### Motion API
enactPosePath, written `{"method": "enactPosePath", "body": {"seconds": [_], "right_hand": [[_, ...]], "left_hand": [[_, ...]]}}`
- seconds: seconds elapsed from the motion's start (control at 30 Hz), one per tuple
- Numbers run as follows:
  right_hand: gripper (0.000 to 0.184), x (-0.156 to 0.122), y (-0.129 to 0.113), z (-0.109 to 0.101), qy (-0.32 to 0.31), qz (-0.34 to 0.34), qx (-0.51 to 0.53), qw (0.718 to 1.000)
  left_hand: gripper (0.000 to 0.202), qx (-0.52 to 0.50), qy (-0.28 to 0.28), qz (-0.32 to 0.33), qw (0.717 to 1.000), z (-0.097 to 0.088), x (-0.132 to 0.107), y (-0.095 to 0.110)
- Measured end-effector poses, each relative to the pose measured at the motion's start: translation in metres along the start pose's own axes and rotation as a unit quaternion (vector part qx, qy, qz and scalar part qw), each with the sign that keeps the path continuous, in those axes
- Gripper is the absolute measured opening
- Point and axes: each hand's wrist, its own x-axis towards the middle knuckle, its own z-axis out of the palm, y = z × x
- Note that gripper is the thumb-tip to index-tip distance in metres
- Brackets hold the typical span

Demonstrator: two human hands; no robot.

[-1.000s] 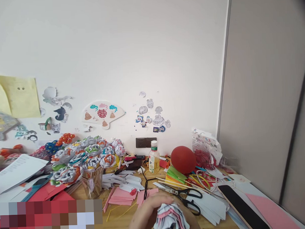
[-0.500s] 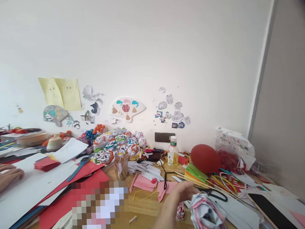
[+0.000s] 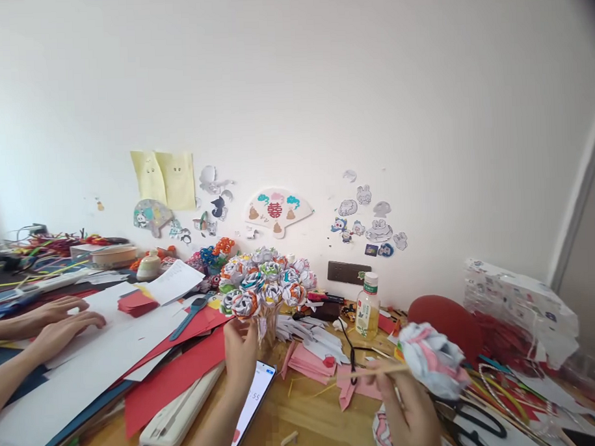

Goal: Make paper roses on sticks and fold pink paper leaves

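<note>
My right hand has its fingers closed round a thin wooden stick, and on the end of it sits a pink and white paper flower. The flower is raised above the table, its stick pointing left. Below this hand, a second pink and white paper flower is partly hidden. At the centre, my left hand is closed just under the bunch of multicoloured paper flowers, beside their container. What its fingers grip is hidden.
Another person's hands rest on a large white sheet at left. A lit phone lies beside my left forearm. Ahead stand a drink bottle and pink papers. Black-handled scissors and a red balloon are at right.
The view has turned left. The pink and white flower has risen from the lower right, now on its stick in my right hand. My left hand now shows at the flower bunch.
</note>
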Motion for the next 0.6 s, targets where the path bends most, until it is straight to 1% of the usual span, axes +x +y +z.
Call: {"method": "enactPosePath", "body": {"seconds": [0.07, 0.1, 0.17, 0.23, 0.33, 0.43, 0.6], "right_hand": [[0.032, 0.017, -0.007, 0.031, 0.013, -0.014, 0.027, 0.999], [0.033, 0.025, -0.01, 0.046, 0.021, -0.021, 0.042, 0.999], [0.032, 0.039, -0.016, 0.075, 0.025, -0.036, 0.041, 0.998], [0.03, 0.049, -0.019, 0.098, 0.037, -0.063, 0.031, 0.997], [0.028, 0.057, -0.02, 0.12, 0.056, -0.07, 0.015, 0.996], [0.028, 0.06, -0.018, 0.133, 0.063, -0.059, 0.011, 0.996], [0.032, 0.059, -0.013, 0.158, 0.06, -0.076, -0.012, 0.995]], "left_hand": [[0.037, 0.024, -0.004, 0.0, 1.0, 0.0, 0.014, -0.011], [0.039, 0.031, -0.018, 0.009, 0.999, 0.002, 0.019, -0.014], [0.04, 0.034, -0.061, 0.044, 0.997, 0.006, 0.026, -0.018], [0.041, 0.029, -0.1, 0.081, 0.991, 0.011, 0.03, -0.019], [0.048, 0.021, -0.121, 0.109, 0.987, 0.016, 0.032, -0.025], [0.054, 0.018, -0.128, 0.111, 0.985, 0.018, 0.033, -0.035], [0.045, 0.014, -0.161, 0.1, 0.982, 0.019, 0.038, -0.054]]}}
